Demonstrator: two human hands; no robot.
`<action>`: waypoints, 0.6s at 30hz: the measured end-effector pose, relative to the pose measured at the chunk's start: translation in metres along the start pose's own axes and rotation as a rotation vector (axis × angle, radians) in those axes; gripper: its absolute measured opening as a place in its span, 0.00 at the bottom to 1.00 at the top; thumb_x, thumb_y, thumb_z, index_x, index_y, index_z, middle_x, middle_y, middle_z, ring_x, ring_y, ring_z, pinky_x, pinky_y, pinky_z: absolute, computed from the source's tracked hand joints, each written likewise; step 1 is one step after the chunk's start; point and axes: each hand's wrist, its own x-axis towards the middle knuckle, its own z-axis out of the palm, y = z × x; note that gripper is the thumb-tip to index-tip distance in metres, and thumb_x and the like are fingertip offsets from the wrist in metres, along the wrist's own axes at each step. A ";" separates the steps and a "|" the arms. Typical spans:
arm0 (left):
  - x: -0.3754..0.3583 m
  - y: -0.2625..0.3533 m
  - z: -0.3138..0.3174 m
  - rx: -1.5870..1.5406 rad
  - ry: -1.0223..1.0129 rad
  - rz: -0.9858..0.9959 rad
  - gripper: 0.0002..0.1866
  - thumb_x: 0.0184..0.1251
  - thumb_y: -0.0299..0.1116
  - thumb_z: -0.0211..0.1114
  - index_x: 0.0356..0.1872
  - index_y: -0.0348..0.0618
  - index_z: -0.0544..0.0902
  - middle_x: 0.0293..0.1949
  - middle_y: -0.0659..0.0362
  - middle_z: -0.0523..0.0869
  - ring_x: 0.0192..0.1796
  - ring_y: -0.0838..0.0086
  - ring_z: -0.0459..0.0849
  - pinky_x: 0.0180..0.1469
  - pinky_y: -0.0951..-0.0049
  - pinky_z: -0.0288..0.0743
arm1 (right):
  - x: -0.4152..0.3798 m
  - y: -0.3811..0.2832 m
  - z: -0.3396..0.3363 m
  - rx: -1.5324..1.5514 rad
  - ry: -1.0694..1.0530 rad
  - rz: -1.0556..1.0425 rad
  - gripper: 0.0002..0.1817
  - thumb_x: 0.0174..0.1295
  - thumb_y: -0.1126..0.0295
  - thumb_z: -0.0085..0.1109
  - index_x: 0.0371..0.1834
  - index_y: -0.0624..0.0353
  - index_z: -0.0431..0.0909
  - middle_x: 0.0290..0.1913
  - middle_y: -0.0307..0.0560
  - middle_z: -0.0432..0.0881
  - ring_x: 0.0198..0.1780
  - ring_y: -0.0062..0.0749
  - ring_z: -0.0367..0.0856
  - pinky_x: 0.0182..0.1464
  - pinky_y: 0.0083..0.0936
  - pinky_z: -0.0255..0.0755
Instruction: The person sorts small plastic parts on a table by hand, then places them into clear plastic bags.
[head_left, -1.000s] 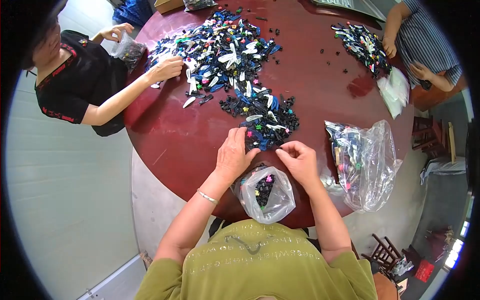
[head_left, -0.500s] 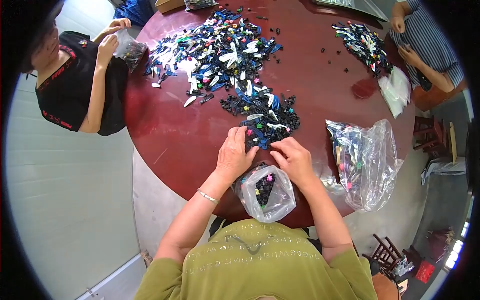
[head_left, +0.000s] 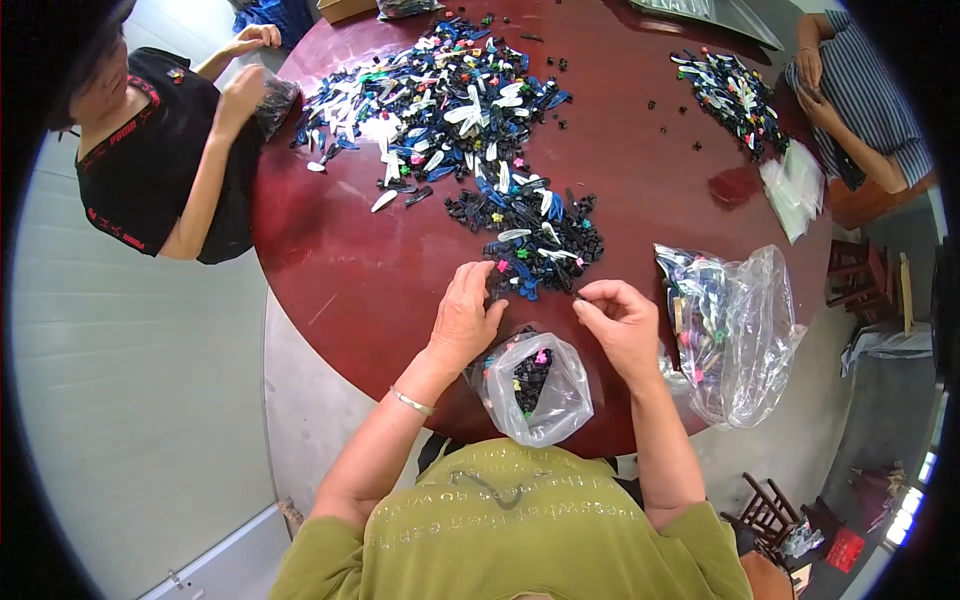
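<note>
My left hand point(head_left: 464, 312) rests at the near left edge of a small pile of black, blue and white hair clips point(head_left: 540, 235), fingertips touching it; anything between them is too small to tell. To the right of the pile, my right hand point(head_left: 622, 325) has thumb and index finger close together around a tiny dark piece. Between my forearms, an open clear plastic bag point(head_left: 575, 405) holds black clips with a few coloured ones. A larger heap of clips point(head_left: 440, 100) lies behind the small pile.
A filled clear bag point(head_left: 740, 340) lies on the red round table point(head_left: 350, 290) at the right. Empty-looking bags point(head_left: 793, 190) lie beside another clip pile point(head_left: 730, 95). One person sits at the left with a bag point(head_left: 277, 105), another at the upper right. A metal tray point(head_left: 740, 22) is at the back.
My right hand has moved right, away from the pile and from my left hand. The left person's hands have shifted over their bag, and the other person's raised hand has come lower.
</note>
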 end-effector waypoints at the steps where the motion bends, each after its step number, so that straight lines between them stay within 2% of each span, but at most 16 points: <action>1: 0.000 0.000 0.001 -0.002 0.013 0.016 0.30 0.50 0.20 0.69 0.58 0.35 0.72 0.51 0.47 0.76 0.40 0.57 0.81 0.47 0.62 0.78 | -0.005 -0.015 0.000 0.011 -0.031 -0.032 0.07 0.56 0.80 0.69 0.36 0.64 0.82 0.37 0.35 0.83 0.35 0.13 0.78 0.38 0.14 0.73; 3: 0.001 0.000 0.003 -0.002 0.042 0.047 0.29 0.50 0.17 0.68 0.58 0.36 0.72 0.50 0.48 0.77 0.37 0.59 0.80 0.45 0.63 0.78 | -0.015 -0.044 0.001 -0.020 -0.128 -0.085 0.08 0.53 0.82 0.69 0.35 0.64 0.82 0.36 0.36 0.83 0.36 0.13 0.77 0.39 0.15 0.72; 6: 0.001 -0.001 0.006 -0.028 0.043 0.061 0.29 0.49 0.16 0.66 0.58 0.37 0.72 0.51 0.48 0.77 0.38 0.60 0.81 0.46 0.62 0.78 | -0.024 -0.074 0.007 -0.163 -0.420 -0.160 0.11 0.51 0.81 0.71 0.38 0.62 0.83 0.37 0.40 0.84 0.33 0.15 0.79 0.36 0.16 0.73; 7: 0.001 -0.003 0.006 -0.032 0.045 0.089 0.30 0.49 0.16 0.66 0.58 0.37 0.72 0.51 0.48 0.77 0.38 0.60 0.81 0.46 0.62 0.78 | -0.023 -0.080 0.011 -0.230 -0.426 -0.188 0.10 0.52 0.79 0.70 0.37 0.62 0.83 0.37 0.41 0.84 0.32 0.17 0.80 0.33 0.17 0.73; 11: -0.002 -0.003 0.007 -0.052 0.118 0.147 0.30 0.50 0.15 0.65 0.58 0.38 0.72 0.51 0.49 0.77 0.39 0.61 0.82 0.46 0.62 0.78 | 0.009 -0.035 0.024 -0.336 -0.151 -0.190 0.07 0.54 0.77 0.69 0.36 0.63 0.84 0.35 0.41 0.84 0.31 0.21 0.82 0.33 0.20 0.75; 14: -0.004 -0.003 0.001 -0.019 0.158 0.099 0.29 0.50 0.16 0.66 0.57 0.38 0.73 0.50 0.50 0.78 0.39 0.62 0.81 0.47 0.63 0.78 | 0.028 -0.003 0.029 -0.482 -0.254 -0.256 0.07 0.54 0.75 0.68 0.37 0.61 0.85 0.35 0.43 0.84 0.31 0.28 0.83 0.35 0.23 0.77; 15: -0.006 -0.004 -0.001 -0.001 0.159 0.074 0.28 0.50 0.17 0.67 0.57 0.38 0.73 0.50 0.50 0.78 0.39 0.62 0.81 0.47 0.63 0.78 | 0.030 0.001 0.034 -0.514 -0.285 -0.262 0.08 0.56 0.71 0.66 0.39 0.58 0.85 0.36 0.45 0.84 0.33 0.36 0.84 0.37 0.29 0.78; 18: -0.006 -0.010 -0.004 0.037 0.092 0.077 0.27 0.51 0.19 0.69 0.56 0.38 0.74 0.47 0.51 0.78 0.38 0.63 0.80 0.45 0.64 0.78 | 0.039 0.005 0.048 -0.694 -0.329 -0.417 0.09 0.57 0.69 0.65 0.41 0.55 0.85 0.37 0.46 0.83 0.36 0.42 0.84 0.37 0.33 0.79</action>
